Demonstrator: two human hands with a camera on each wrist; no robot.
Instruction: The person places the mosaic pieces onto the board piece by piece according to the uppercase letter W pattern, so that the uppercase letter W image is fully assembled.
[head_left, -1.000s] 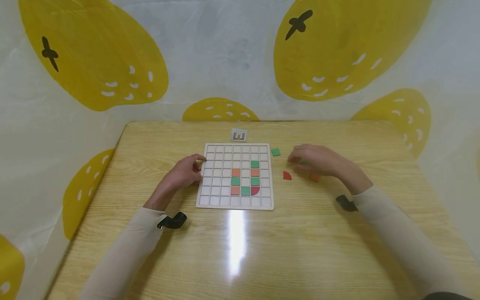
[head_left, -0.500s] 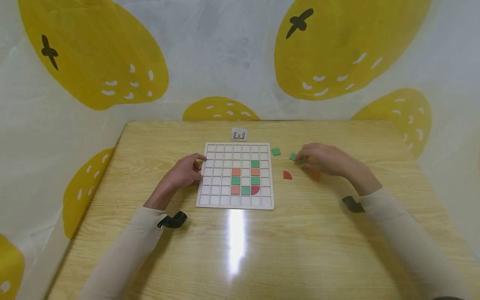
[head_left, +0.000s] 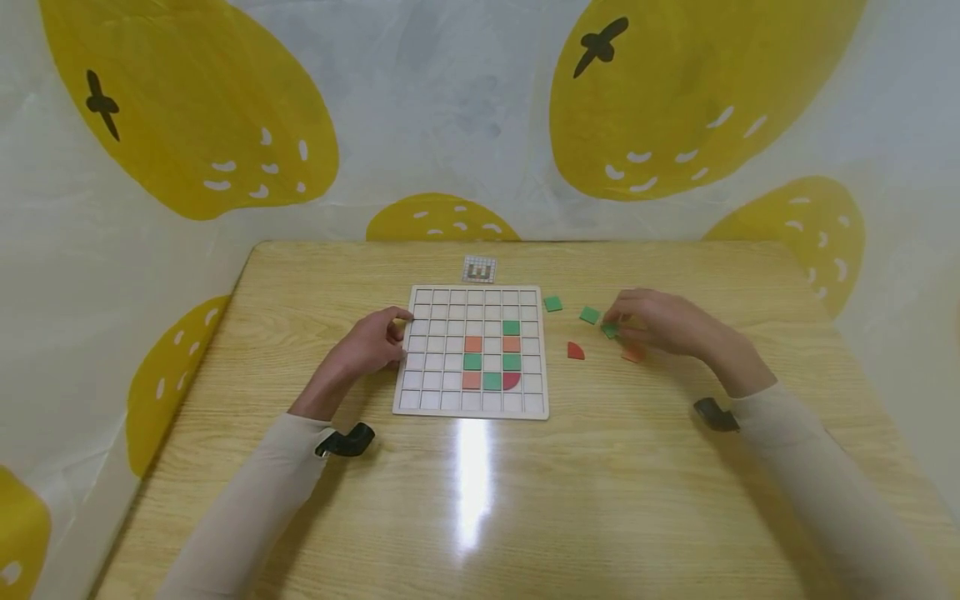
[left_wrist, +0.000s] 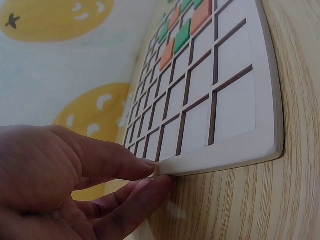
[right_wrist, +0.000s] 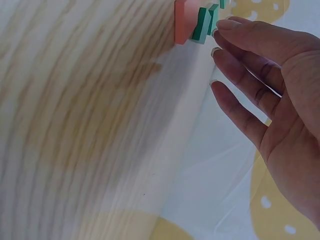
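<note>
A white square grid board (head_left: 435, 401) lies on the wooden table, with several green and orange square tiles and a red quarter-round tile (head_left: 511, 381) in its cells. My left hand (head_left: 369, 342) holds the board's left edge; in the left wrist view, thumb and fingers meet at its rim (left_wrist: 225, 166). Right of the board, my right hand (head_left: 660, 321) hovers with fingers loosely bent, its fingertips beside a green tile (head_left: 609, 331). An orange tile (head_left: 631, 353) lies partly under that hand. In the right wrist view, nothing shows between the fingers (right_wrist: 240, 110).
Two more green tiles, a farther one (head_left: 552, 304) and a nearer one (head_left: 589, 315), lie right of the board. A loose red quarter-round tile (head_left: 575, 351) is close by. Behind the board lies a small pattern card (head_left: 479, 269). A fruit-print sheet (head_left: 450, 108) hangs behind the table (head_left: 600, 500).
My right hand has shifted to the right, uncovering first one green tile, then another beside its fingertips. My left hand stays at the board's edge.
</note>
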